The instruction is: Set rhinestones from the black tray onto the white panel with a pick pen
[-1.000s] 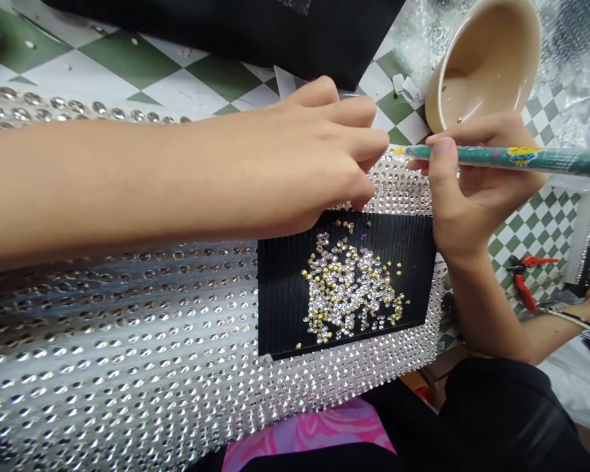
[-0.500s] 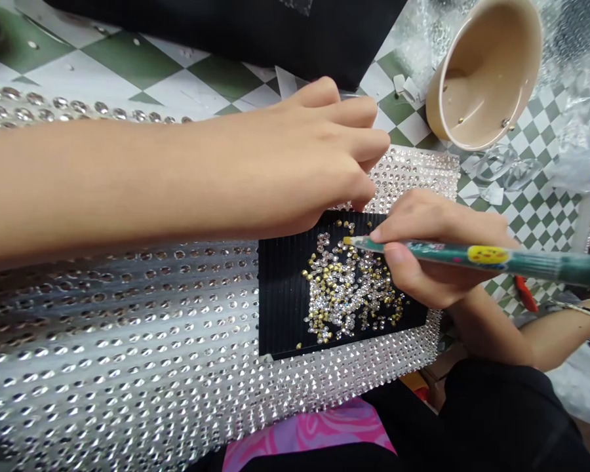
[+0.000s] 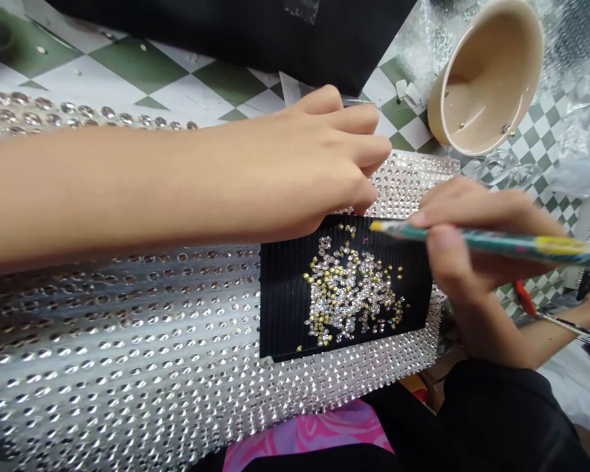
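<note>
My right hand (image 3: 476, 236) pinches a green pen (image 3: 511, 244) with a yellow tip, slightly blurred. The tip is over the upper right part of a black ribbed tray (image 3: 285, 295). Loose clear and gold-backed rhinestones (image 3: 347, 295) lie heaped in the tray's middle. Below the tray spreads a sheet set with rows of rhinestones (image 3: 152, 367). Stretched across that sheet, my left hand (image 3: 341, 151) rests at the tray's upper edge. Its fingers are curled downward; their tips and whatever they may hold are hidden.
A beige cup (image 3: 486, 78) lies tilted at the upper right with a few stones inside. At the top is a black flat-sided object (image 3: 236, 33). Clear plastic wrapping (image 3: 580, 151) and a red-handled object (image 3: 525, 296) lie at the right. A checkered cloth (image 3: 137, 65) covers the table.
My right hand has moved right and slightly up, drawing the pen tip away from the heap of rhinestones. My left hand stays nearly in place.
</note>
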A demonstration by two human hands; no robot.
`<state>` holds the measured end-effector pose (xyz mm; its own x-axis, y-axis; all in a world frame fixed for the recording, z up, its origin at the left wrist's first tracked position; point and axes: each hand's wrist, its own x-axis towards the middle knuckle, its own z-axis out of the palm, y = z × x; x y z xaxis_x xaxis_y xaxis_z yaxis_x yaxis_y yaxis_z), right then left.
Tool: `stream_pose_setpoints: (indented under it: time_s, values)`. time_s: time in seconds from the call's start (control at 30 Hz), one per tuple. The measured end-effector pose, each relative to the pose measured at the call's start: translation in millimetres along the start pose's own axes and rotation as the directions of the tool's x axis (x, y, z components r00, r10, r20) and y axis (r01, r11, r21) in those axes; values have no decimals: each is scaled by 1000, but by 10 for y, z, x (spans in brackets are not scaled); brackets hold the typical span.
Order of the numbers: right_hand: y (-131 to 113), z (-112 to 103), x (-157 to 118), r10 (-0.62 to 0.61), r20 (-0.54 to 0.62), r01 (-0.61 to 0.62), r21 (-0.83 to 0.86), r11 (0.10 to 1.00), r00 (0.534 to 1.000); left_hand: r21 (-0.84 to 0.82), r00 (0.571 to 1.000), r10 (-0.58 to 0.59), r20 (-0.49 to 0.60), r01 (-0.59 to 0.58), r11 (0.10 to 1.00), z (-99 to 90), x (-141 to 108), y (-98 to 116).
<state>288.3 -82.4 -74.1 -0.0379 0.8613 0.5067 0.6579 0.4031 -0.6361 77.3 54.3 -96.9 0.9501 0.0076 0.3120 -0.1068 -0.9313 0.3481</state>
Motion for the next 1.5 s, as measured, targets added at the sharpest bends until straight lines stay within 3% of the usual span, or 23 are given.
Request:
stream_pose_setpoints:
  time_s: [0.1, 0.17, 0.3, 0.57, 0.7, 0.77, 0.83, 0.93, 1.07, 1.23, 1.33, 1.43, 1.5]
  values:
    - [162, 21, 54, -49, -319, 2, -147, 989, 947, -25, 1000, -15, -5, 14, 1000, 13, -1, -7]
    - [284, 65, 86, -110, -412, 31, -194, 980, 904, -30, 1000, -14, -12, 13, 999, 21, 7, -11]
    - [414, 134, 89, -99, -360, 28, -197, 980, 928, -9, 999, -42, 22, 42, 999, 14, 33, -12]
    - [453, 82, 0, -202, -281, 129, -256, 958, 938, -10, 990, -113, 80, 115, 993, 40, 50, -8]
    - [446, 76, -14, -243, -329, 198, -165, 966, 913, 22, 989, -125, 73, 124, 992, 75, 64, 17]
    - [349, 87, -36, -243, -253, 236, -58, 970, 937, 36, 988, -132, 78, 129, 991, 80, 69, 32]
    - [206, 99, -63, -231, -80, 237, 76, 969, 970, 34, 985, -145, 95, 143, 989, 79, 72, 43]
    - [31, 100, -81, -235, 142, 207, 188, 960, 962, 13, 984, -149, 100, 148, 989, 72, 68, 53]
    - [-2, 59, -57, -265, 244, 202, 253, 946, 933, 21, 983, -152, 100, 151, 988, 64, 56, 58]
    - [1, 15, -66, -193, 338, 114, 238, 965, 921, 1, 988, -139, 64, 139, 990, 61, 43, 55]
    - [-8, 0, -80, -144, 250, 77, 262, 962, 957, -11, 990, -133, 48, 134, 991, 61, 39, 63]
    - [50, -9, -54, -61, -54, 70, 182, 981, 997, -19, 990, -140, 25, 141, 990, 67, 31, 82]
    - [130, -10, -12, -11, -288, 26, 47, 999, 957, -13, 987, -163, -10, 163, 987, 77, 23, 87]
